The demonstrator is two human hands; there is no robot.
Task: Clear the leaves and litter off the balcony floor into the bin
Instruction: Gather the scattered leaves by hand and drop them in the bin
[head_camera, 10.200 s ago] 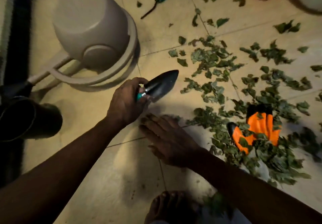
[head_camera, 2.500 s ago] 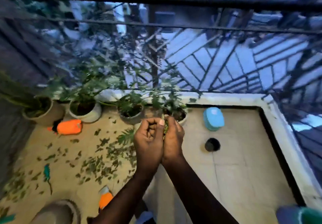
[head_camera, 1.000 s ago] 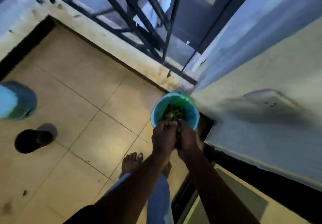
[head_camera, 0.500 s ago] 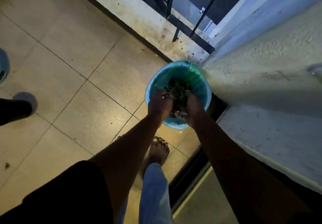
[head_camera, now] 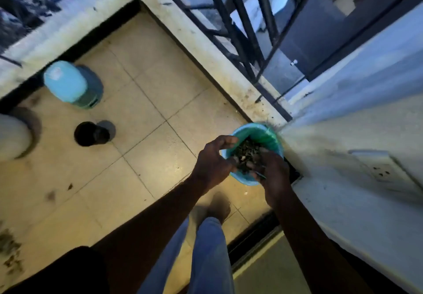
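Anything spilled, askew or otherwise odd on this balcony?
Dark crumbs speckle the ledge behind the bin, like spilled litter, while the left hand and right hand hold leaves over it. Leaf scraps lie on the floor at lower left.

- Bin [head_camera: 266, 134]: small, round and blue with a green bag lining, upright on the tiled floor [head_camera: 146, 101] in the corner.
- Leaf clump [head_camera: 246, 154]: dark and crumpled, cupped between the left hand [head_camera: 212, 163] and the right hand [head_camera: 272, 172] over the bin's mouth.
- Leaf scraps [head_camera: 10, 254]: scattered on the floor, well apart from the bin.
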